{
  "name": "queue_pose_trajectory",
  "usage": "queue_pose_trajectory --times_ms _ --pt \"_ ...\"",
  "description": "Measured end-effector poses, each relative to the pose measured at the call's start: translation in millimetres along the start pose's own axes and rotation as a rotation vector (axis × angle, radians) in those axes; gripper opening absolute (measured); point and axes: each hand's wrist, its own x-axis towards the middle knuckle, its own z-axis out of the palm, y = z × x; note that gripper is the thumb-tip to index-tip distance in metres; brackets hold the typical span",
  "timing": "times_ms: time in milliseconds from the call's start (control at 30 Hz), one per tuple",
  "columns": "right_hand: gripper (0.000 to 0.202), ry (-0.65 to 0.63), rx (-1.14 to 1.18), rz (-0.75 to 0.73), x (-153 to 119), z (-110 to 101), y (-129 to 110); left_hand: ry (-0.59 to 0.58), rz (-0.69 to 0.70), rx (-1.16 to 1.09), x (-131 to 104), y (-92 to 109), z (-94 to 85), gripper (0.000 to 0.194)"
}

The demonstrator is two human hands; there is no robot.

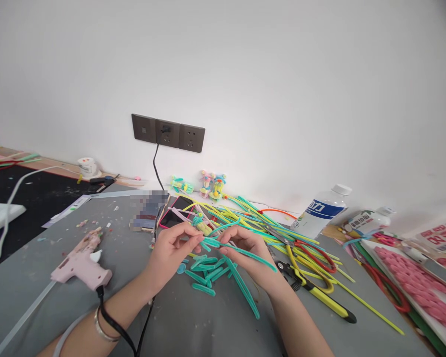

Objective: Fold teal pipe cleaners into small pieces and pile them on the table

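Both hands, left hand [171, 248] and right hand [247, 253], pinch one teal pipe cleaner [241, 252] above near cut pieces [204, 275]; twisting too hard could kink it, I judge.

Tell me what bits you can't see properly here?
Head view only:
- Box by the phone: blurred over, unreadable.
- Bottle label: too small to read.
- Pink tray: cut by the right edge.
- Teal stem: partly hidden by left hand and right hand.
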Motion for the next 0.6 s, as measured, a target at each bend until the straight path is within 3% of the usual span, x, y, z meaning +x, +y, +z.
queue_pose_trajectory --times_ms 400,600 --pt "0.021 -0.001 0.053 0.054 1.3 5.6 -4.7 -0.008 0.039 0.008 -1.6 -0.3 0.3 0.024" --pt "0.020 -0.109 0.046 0.049 1.4 2.1 -5.4 -0.055 0.074 0.028 -2.5 -8.4 -2.0 0.023"
